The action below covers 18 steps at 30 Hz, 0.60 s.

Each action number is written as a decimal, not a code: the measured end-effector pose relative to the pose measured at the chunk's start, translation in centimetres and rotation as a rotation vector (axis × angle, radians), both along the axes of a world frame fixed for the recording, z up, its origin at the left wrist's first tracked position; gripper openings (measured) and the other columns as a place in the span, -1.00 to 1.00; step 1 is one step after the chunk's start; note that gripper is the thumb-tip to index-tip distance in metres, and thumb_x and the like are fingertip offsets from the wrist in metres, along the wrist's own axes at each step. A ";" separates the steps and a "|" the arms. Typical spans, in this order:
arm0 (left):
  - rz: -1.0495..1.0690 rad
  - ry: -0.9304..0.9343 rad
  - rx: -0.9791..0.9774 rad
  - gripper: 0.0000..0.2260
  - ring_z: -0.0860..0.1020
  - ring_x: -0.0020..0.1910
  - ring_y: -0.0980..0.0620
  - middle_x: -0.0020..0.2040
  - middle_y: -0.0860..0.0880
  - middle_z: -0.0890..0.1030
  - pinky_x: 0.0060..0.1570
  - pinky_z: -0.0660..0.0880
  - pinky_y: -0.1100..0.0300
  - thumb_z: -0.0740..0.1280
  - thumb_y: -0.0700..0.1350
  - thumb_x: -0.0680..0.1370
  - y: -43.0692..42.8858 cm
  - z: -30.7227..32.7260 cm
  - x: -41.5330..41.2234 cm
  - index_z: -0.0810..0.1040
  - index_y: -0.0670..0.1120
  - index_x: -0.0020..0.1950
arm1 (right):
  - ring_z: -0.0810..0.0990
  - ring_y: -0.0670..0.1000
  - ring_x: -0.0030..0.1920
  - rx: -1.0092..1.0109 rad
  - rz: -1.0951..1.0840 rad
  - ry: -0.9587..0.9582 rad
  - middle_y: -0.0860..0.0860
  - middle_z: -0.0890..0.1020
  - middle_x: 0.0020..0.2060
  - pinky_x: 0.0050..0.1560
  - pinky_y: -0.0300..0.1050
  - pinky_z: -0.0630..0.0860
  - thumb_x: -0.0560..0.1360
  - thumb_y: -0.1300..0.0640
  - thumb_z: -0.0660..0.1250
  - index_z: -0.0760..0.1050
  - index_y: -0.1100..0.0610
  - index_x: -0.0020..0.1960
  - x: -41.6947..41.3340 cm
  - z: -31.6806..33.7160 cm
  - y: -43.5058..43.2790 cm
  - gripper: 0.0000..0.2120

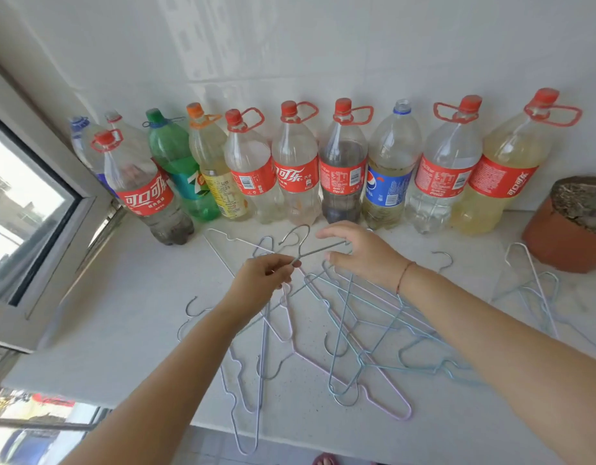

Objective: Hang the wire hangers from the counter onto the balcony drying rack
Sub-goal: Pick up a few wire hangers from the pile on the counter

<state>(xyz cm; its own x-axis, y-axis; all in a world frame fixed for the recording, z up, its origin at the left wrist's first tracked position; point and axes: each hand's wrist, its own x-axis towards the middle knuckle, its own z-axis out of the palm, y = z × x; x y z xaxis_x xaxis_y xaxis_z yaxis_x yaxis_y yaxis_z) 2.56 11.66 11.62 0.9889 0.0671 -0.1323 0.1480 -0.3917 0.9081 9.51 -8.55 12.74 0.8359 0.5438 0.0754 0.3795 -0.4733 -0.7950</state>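
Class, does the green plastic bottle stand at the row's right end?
No, the green plastic bottle stands near the left end; a red-labelled bottle of yellowish liquid is rightmost.

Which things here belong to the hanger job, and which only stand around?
For the job: grey hanger, pinched by the left hand and held by the right hand; heap of wire hangers on the counter; smaller bunch farther right.
Only standing around: plastic bottles along the wall; plant pot; window.
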 end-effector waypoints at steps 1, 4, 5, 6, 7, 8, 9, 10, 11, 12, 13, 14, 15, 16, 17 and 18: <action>-0.028 -0.008 0.017 -0.79 0.48 -0.35 0.20 -0.32 0.05 0.57 -0.23 0.42 0.38 0.28 -0.21 0.56 0.5 0.7 -0.1 0.63 0.08 -0.09 | 0.44 -0.16 0.16 -0.034 0.041 -0.014 -0.08 0.51 0.14 0.19 -0.44 0.28 0.47 0.19 0.36 0.50 0.12 0.24 0.0 0.5 0.6 -0.66; -0.050 -0.025 0.055 -0.81 0.48 -0.34 0.21 -0.31 0.09 0.58 -0.20 0.41 0.38 0.31 -0.19 0.54 1.7 2.5 -0.2 0.63 0.10 -0.10 | 0.53 -0.15 0.06 -0.065 0.113 0.049 -0.04 0.61 0.07 0.02 -0.55 0.34 0.48 0.16 0.35 0.53 0.16 0.22 -0.3 1.5 2.2 -0.69; -0.032 -0.040 0.063 -0.84 0.50 -0.32 0.24 -0.29 0.11 0.60 -0.18 0.41 0.38 0.33 -0.18 0.53 2.1 2.8 -0.3 0.63 0.09 -0.09 | 0.55 -0.15 -0.02 -0.060 0.114 0.080 -0.01 0.63 0.00 -0.03 -0.54 0.37 0.49 0.16 0.34 0.55 0.18 0.18 -0.4 1.6 2.6 -0.72; 0.000 -0.068 0.090 -0.87 0.52 -0.27 0.24 -0.23 0.11 0.62 -0.14 0.41 0.36 0.36 -0.17 0.52 2.4 3.0 -0.3 0.63 0.07 -0.08 | 0.56 -0.14 -0.13 -0.028 0.114 0.127 0.03 0.64 -0.10 -0.09 -0.49 0.40 0.49 0.16 0.34 0.57 0.21 0.13 -0.6 1.7 3.0 -0.76; 0.046 -0.111 0.144 -0.90 0.54 -0.18 0.22 -0.15 0.10 0.63 -0.10 0.40 0.34 0.38 -0.14 0.50 2.6 3.1 -0.3 0.64 0.06 -0.06 | 0.54 -0.14 -0.25 0.029 0.117 0.192 0.09 0.62 -0.20 -0.15 -0.43 0.42 0.50 0.18 0.32 0.58 0.24 0.07 -0.8 1.7 3.3 -0.80; 0.111 -0.163 0.211 -0.90 0.53 -0.10 0.18 -0.08 0.09 0.62 -0.07 0.39 0.33 0.38 -0.11 0.50 2.7 3.1 -0.4 0.63 0.05 -0.03 | 0.50 -0.15 -0.35 0.099 0.117 0.266 0.16 0.60 -0.25 -0.20 -0.37 0.44 0.51 0.21 0.31 0.59 0.25 0.02 -1.0 1.7 3.5 -0.84; 0.193 -0.220 0.251 -0.90 0.52 -0.08 0.15 -0.06 0.08 0.60 -0.08 0.37 0.33 0.38 -0.10 0.50 2.7 3.1 -0.5 0.62 0.03 -0.01 | 0.47 -0.14 -0.40 0.169 0.099 0.341 0.24 0.58 -0.25 -0.24 -0.33 0.45 0.52 0.24 0.29 0.59 0.24 -0.04 -1.3 1.6 3.7 -0.88; 0.281 -0.263 0.243 -0.91 0.51 -0.11 0.12 -0.08 0.06 0.59 -0.11 0.38 0.31 0.37 -0.10 0.50 2.4 3.1 -0.9 0.61 0.01 -0.01 | 0.46 -0.14 -0.42 0.234 0.068 0.412 0.29 0.56 -0.23 -0.27 -0.31 0.45 0.53 0.25 0.26 0.58 0.20 -0.08 -1.7 1.4 3.8 -0.88; 0.349 -0.277 0.195 -0.94 0.50 -0.17 0.10 -0.13 0.03 0.58 -0.15 0.39 0.28 0.35 -0.10 0.51 2.0 3.0 -1.3 0.59 0.00 -0.04 | 0.45 -0.14 -0.44 0.288 0.030 0.471 0.28 0.55 -0.24 -0.31 -0.30 0.45 0.53 0.27 0.24 0.57 0.16 -0.12 -2.1 1.2 3.8 -0.86; 0.390 -0.252 0.134 -0.95 0.50 -0.22 0.08 -0.19 0.02 0.59 -0.19 0.41 0.25 0.34 -0.10 0.52 1.5 3.0 -1.7 0.59 -0.02 -0.08 | 0.45 -0.14 -0.46 0.335 -0.005 0.521 0.23 0.54 -0.30 -0.32 -0.29 0.44 0.54 0.28 0.22 0.57 0.14 -0.13 -2.6 0.9 3.9 -0.83; 0.401 -0.194 0.068 -0.92 0.50 -0.27 0.06 -0.25 0.01 0.59 -0.20 0.43 0.20 0.32 -0.09 0.53 0.8 2.7 -2.1 0.59 -0.04 -0.12 | 0.45 -0.14 -0.48 0.375 -0.033 0.564 0.14 0.52 -0.37 -0.33 -0.28 0.43 0.55 0.28 0.20 0.57 0.16 -0.10 -3.0 0.7 4.0 -0.83; 0.384 -0.111 -0.002 -0.89 0.50 -0.28 0.04 -0.28 0.01 0.58 -0.19 0.44 0.17 0.30 -0.09 0.54 0.0 2.3 -2.5 0.60 -0.05 -0.14 | 0.45 -0.13 -0.49 0.403 -0.054 0.600 0.07 0.50 -0.43 -0.33 -0.28 0.44 0.56 0.29 0.19 0.56 0.21 -0.04 -3.5 0.5 4.0 -0.83; 0.351 -0.015 -0.075 -0.86 0.51 -0.27 0.02 -0.28 -0.01 0.59 -0.16 0.44 0.15 0.28 -0.09 0.56 -0.7 1.8 -2.6 0.60 -0.07 -0.13 | 0.45 -0.11 -0.47 0.417 -0.069 0.626 0.04 0.49 -0.44 -0.33 -0.29 0.45 0.56 0.29 0.17 0.55 0.27 0.03 -3.9 0.2 4.0 -0.82; 0.315 0.083 -0.157 -0.83 0.52 -0.22 0.00 -0.24 -0.02 0.60 -0.12 0.45 0.13 0.26 -0.08 0.57 -1.3 1.4 -2.6 0.61 -0.08 -0.11 | 0.45 -0.09 -0.44 0.424 -0.080 0.646 0.05 0.48 -0.43 -0.33 -0.31 0.46 0.57 0.30 0.17 0.52 0.31 0.10 -4.3 -0.2 4.0 -0.80; 0.277 0.173 -0.258 -0.81 0.54 -0.17 0.00 -0.19 -0.05 0.62 -0.08 0.45 0.13 0.24 -0.08 0.58 -1.9 1.1 -2.5 0.61 -0.10 -0.07 | 0.44 -0.07 -0.40 0.432 -0.088 0.662 0.06 0.48 -0.40 -0.32 -0.32 0.48 0.57 0.29 0.17 0.50 0.32 0.13 -4.7 -0.5 4.0 -0.79; 0.240 0.244 -0.381 -0.80 0.56 -0.14 -0.01 -0.14 -0.08 0.62 -0.04 0.46 0.13 0.22 -0.08 0.59 -2.3 0.7 -2.3 0.60 -0.12 -0.05 | 0.44 -0.05 -0.37 0.446 -0.096 0.676 0.07 0.47 -0.38 -0.30 -0.32 0.50 0.56 0.29 0.19 0.50 0.32 0.13 -5.1 -0.8 4.0 -0.79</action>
